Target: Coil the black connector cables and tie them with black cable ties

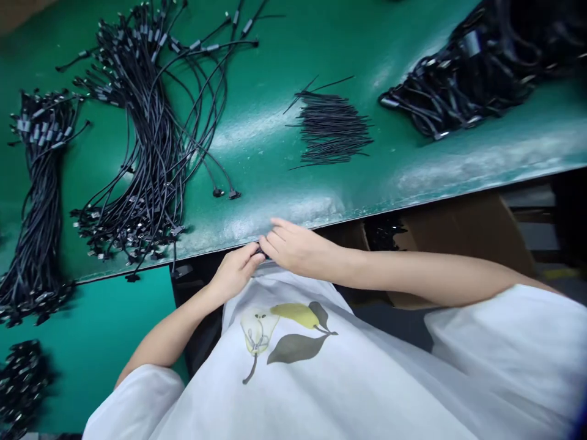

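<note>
Both hands are held at the near edge of the green table (275, 146), just above the white shirt (321, 379). The left hand (236, 269) is noted narrow, fingertips pinched on a small dark piece (260, 251); little of the piece shows, so its kind is not determined. The right hand (296, 247) is laid against it from the other side, fingers loosely curved; whether the piece is gripped by it cannot be told, the thumb being hidden.

A loose cable bundle (151, 134) is spread on the table near the left hand, with a pile of thin black ties (332, 128) further back and well apart.

Judgement: the piece is best held close to the fingertips, with the wrists steadied against the table edge. The work is better kept over the table than over the gap below it, where a dropped piece could be lost.
</note>
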Tool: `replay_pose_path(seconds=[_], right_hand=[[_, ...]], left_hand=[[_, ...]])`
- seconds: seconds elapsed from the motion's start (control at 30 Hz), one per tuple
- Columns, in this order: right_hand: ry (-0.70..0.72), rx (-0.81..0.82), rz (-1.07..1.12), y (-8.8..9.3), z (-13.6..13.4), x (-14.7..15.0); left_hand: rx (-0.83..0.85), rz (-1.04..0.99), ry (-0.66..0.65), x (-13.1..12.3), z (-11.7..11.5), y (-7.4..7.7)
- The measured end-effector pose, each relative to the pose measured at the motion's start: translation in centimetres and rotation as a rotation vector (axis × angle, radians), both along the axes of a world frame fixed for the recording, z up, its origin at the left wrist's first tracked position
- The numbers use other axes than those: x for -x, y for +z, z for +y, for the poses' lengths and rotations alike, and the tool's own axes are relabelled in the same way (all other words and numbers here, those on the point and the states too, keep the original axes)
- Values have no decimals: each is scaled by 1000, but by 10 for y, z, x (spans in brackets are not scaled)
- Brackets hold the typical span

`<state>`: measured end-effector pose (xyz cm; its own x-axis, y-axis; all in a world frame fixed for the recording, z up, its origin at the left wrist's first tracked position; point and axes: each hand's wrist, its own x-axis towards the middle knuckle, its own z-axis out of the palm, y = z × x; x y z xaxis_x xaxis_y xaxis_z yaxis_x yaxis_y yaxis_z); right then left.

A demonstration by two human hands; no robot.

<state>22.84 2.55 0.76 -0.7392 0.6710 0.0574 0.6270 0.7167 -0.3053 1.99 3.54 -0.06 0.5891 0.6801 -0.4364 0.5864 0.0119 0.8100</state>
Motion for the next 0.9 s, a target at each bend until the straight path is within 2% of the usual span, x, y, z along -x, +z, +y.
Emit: replay_pose_path(seconds=[0.07, 0.13, 0.2, 0.27, 0.33, 0.4, 0.47, 0.5, 0.57, 0.63, 0.67, 0.7, 0.77, 0.9], right_hand=[[18, 246, -92, -5, -1, -2], [72, 429, -41, -9, 0, -5], [76, 438, 19, -10, -2, -7], [24, 348, 16, -10, -7, -5], [-14, 285, -9, -7, -12, -4], [-21, 296, -2, -6, -11, -11], [-43, 301, 86, -8, 2, -33], [-114, 261, 150, -11, 13, -49], [-427, 82, 234, -23, 40, -90], [-822, -118, 174, -39, 68, -131], [-926, -163, 117, -47, 80, -147], [-983, -190, 66, -55, 90, -159], [-1000, -223, 24, -65, 102, -172], [-1008, -295, 84, -63, 103, -169]], left_hand=[[-256, 155, -224, 0, 0, 5], [-374, 220, -352, -1, 1, 12], [-342, 195, -404, -3, 4, 18], [-218, 116, -394, -5, 6, 22], [-78, 46, -321, -9, 6, 20], [16, 22, -196, -12, 4, 12], [86, 4, -42, -13, 3, 1], [124, -23, 54, -12, 3, -4], [226, -132, 275, -12, 4, -12], [342, -281, 467, -12, 7, -15], [390, -345, 529, -13, 7, -15], [425, -392, 563, -14, 8, -14], [448, -448, 580, -18, 7, -11], [471, -528, 624, -24, 5, -9]])
